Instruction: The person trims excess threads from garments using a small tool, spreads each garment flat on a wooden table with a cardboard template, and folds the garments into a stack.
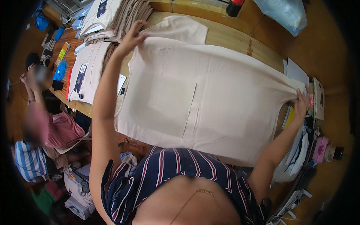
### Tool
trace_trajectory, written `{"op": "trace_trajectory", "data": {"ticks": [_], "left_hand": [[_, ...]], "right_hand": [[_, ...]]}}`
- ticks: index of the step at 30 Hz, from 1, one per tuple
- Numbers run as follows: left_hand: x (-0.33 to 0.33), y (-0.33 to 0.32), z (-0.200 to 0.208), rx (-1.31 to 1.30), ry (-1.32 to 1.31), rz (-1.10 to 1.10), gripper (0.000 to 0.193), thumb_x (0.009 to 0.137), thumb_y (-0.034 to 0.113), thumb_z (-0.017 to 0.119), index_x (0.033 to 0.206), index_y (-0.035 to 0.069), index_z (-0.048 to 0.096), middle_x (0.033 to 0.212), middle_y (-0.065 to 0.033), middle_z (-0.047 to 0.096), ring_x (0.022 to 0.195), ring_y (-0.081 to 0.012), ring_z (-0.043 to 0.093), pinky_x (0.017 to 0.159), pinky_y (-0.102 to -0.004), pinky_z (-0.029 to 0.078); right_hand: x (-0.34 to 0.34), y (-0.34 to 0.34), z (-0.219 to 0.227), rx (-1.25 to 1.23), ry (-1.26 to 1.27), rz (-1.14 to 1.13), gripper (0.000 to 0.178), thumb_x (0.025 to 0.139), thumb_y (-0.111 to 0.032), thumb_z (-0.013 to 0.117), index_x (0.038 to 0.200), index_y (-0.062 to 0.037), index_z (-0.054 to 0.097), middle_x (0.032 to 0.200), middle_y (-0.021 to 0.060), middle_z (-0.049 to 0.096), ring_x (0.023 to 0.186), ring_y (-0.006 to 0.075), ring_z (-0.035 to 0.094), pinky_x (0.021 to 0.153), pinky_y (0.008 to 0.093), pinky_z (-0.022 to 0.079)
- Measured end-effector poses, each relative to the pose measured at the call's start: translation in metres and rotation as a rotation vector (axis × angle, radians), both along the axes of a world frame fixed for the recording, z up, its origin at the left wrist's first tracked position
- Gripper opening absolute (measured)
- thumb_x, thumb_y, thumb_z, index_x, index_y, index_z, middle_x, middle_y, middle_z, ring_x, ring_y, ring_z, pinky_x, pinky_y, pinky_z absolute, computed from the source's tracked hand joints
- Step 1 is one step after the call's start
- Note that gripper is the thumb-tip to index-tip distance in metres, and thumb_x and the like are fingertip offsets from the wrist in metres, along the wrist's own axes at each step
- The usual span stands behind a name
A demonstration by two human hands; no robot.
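Observation:
A pale cream shirt (236,97) is spread across the table in front of me. A flat, stiff card (161,101) of nearly the same colour lies on its left half. Past the shirt's far left edge, a sleeve (182,30) stretches out over the wood. My left hand (133,39) rests at the far left corner of the shirt, its fingers apart, touching the cloth. At the right end, my right hand (301,104) grips the shirt's edge, where the fabric gathers into folds.
Stacks of folded, tagged shirts (90,71) stand at the left on the wooden table (258,47). A plastic bag (287,15) is at the far right. Papers (296,71) and piled cloth (296,150) line the right side. Two other people (62,127) sit at the left.

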State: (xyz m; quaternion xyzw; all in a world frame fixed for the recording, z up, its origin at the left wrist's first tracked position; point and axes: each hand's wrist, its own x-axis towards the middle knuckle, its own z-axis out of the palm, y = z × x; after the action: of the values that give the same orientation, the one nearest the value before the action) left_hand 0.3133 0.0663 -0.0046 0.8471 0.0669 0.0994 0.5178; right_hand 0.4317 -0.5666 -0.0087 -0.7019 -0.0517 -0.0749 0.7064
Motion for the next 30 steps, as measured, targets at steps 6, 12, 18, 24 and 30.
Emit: {"op": "trace_trajectory", "data": {"ticks": [6, 12, 18, 24, 30], "left_hand": [[-0.146, -0.019, -0.014, 0.428, 0.208, -0.271, 0.028, 0.072, -0.001, 0.057, 0.099, 0.002, 0.056, 0.1, -0.012, 0.057, 0.096, -0.021, 0.054, 0.089, -0.0352, 0.037], [-0.231, -0.046, -0.055, 0.752, 0.233, -0.3, 0.064, 0.055, 0.02, 0.074, 0.11, 0.01, 0.044, 0.107, -0.0104, 0.048, 0.106, -0.0294, 0.04, 0.094, -0.0447, 0.021], [-0.258, -0.036, -0.082, 0.746, 0.079, -0.248, 0.04, 0.06, 0.018, 0.069, 0.095, 0.009, 0.052, 0.093, -0.0068, 0.052, 0.089, -0.0263, 0.047, 0.082, -0.0388, 0.031], [-0.262, -0.045, -0.083, 0.724, -0.094, -0.175, 0.028, 0.063, 0.015, 0.066, 0.088, 0.009, 0.054, 0.084, -0.0055, 0.053, 0.081, -0.0243, 0.049, 0.073, -0.0331, 0.036], [-0.263, -0.042, -0.083, 0.777, -0.15, -0.242, 0.023, 0.063, 0.016, 0.066, 0.083, 0.01, 0.055, 0.081, -0.0046, 0.053, 0.08, -0.0224, 0.049, 0.07, -0.0329, 0.035]], "right_hand": [[-0.163, -0.042, -0.012, -0.436, 0.186, -0.231, 0.027, 0.073, 0.004, 0.058, 0.099, 0.0004, 0.053, 0.099, 0.008, 0.055, 0.093, 0.0166, 0.052, 0.085, 0.0273, 0.039], [-0.222, -0.029, -0.071, -0.7, 0.09, -0.208, 0.019, 0.062, 0.013, 0.055, 0.075, -0.0012, 0.058, 0.096, 0.0093, 0.056, 0.095, 0.0187, 0.051, 0.086, 0.0267, 0.038], [-0.281, -0.049, -0.076, -0.862, 0.15, -0.268, 0.022, 0.06, 0.016, 0.049, 0.073, 0.0006, 0.057, 0.099, 0.0091, 0.049, 0.093, 0.0237, 0.051, 0.082, 0.0283, 0.04], [-0.194, 0.072, -0.033, -1.374, -0.14, -0.208, 0.02, 0.066, 0.004, 0.045, 0.08, -0.0028, 0.057, 0.083, 0.017, 0.053, 0.082, 0.0324, 0.05, 0.071, 0.0394, 0.039], [-0.129, 0.373, -0.007, -0.96, -0.989, 0.7, 0.028, 0.071, -0.005, 0.047, 0.098, -0.0075, 0.056, 0.107, 0.011, 0.053, 0.102, 0.0267, 0.047, 0.089, 0.0358, 0.035]]}}
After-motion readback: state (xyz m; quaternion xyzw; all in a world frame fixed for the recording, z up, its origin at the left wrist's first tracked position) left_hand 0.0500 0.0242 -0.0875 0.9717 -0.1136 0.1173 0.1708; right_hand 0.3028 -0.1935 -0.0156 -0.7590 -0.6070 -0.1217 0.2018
